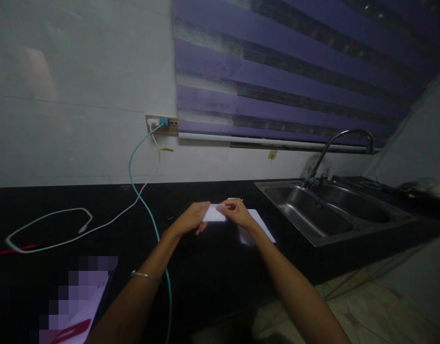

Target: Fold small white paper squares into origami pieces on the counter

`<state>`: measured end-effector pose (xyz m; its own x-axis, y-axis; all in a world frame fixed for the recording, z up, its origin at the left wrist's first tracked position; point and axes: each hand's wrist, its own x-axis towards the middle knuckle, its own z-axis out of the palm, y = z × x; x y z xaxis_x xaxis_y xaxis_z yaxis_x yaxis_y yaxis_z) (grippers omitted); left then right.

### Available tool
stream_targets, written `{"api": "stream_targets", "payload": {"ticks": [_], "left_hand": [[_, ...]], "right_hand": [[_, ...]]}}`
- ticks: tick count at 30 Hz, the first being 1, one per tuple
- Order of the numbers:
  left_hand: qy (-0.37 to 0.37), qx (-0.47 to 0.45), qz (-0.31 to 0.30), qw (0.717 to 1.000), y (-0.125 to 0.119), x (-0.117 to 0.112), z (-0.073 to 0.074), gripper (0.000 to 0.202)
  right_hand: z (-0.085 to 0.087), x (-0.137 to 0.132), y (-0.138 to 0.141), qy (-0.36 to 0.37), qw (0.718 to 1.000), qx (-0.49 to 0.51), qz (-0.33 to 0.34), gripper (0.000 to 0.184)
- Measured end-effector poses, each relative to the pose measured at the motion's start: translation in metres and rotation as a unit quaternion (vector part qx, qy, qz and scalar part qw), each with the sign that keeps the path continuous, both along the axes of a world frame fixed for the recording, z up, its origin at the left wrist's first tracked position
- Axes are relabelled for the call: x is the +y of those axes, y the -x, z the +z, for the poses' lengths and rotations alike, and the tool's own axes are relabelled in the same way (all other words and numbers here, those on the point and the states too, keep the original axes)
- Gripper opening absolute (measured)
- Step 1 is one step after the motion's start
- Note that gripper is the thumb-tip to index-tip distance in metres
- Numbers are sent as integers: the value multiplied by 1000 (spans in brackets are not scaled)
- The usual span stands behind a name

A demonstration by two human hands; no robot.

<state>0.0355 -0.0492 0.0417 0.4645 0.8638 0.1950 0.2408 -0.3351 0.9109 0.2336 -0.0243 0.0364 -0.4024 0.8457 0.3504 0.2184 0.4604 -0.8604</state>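
Observation:
Between my two hands is a small white piece of paper [213, 213], held just above the black countertop. My left hand [194, 217] is closed on its left edge, thumb on top. My right hand [237, 213] pinches its right side with thumb and fingers. Partly behind my right hand and wrist, a larger white sheet [262, 224] lies on the counter. Whether the small piece is folded I cannot tell.
A double steel sink [309, 234] with a curved tap [325, 150] is to the right. A teal cable [148, 210] and a white cable [115, 219] run from the wall socket [173, 126] across the black counter [205, 296]. A partly blurred screen [94, 298] sits front left.

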Motion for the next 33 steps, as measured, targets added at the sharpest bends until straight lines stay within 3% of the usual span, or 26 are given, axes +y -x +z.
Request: {"api": "stream_targets", "payload": {"ticks": [9,17,27,33], "left_hand": [[3,-60,8,998,9,6,-2,36],[-25,-93,74,993,12,11,0,29],[20,-47,-39,998,11,5,3,29],[-25,-8,-13,1000,11,9,-6,46]], "right_hand": [[0,2,0,8,998,68,-2,31],[-4,6,2,29,994,107,1,37],[-7,12,1,-32,990,108,-88,25],[-5,8,3,-23,993,104,-57,25]]}}
